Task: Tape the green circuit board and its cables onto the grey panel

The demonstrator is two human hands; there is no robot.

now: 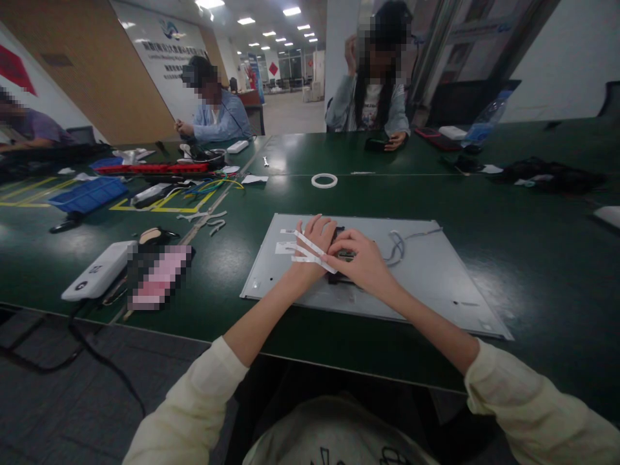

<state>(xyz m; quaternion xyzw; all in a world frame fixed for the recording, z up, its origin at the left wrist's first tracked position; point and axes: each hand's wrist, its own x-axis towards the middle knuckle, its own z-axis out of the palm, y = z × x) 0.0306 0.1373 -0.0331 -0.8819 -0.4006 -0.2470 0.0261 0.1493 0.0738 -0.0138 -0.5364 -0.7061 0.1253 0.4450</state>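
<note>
A flat grey metal panel (426, 278) lies on the green table in front of me. Over its left part my left hand (314, 248) rests palm down with its fingers stretched out. Several strips of white tape (310, 243) lie across the back of that hand. With thumb and forefinger closed, my right hand (356, 258) pinches the strips' right-hand ends beside the left wrist. Partly hidden beneath my hands is a dark part (339, 278) on the panel. Grey cables (397, 248) curl on the panel to the right.
A roll of white tape (324, 181) lies beyond the panel. To the left are a white power bank (97, 271), a pink blurred item (162, 274), cable pieces (208, 219) and a blue bin (87, 196). Other people (213, 113) sit across the table; a bottle (487, 119) stands at right.
</note>
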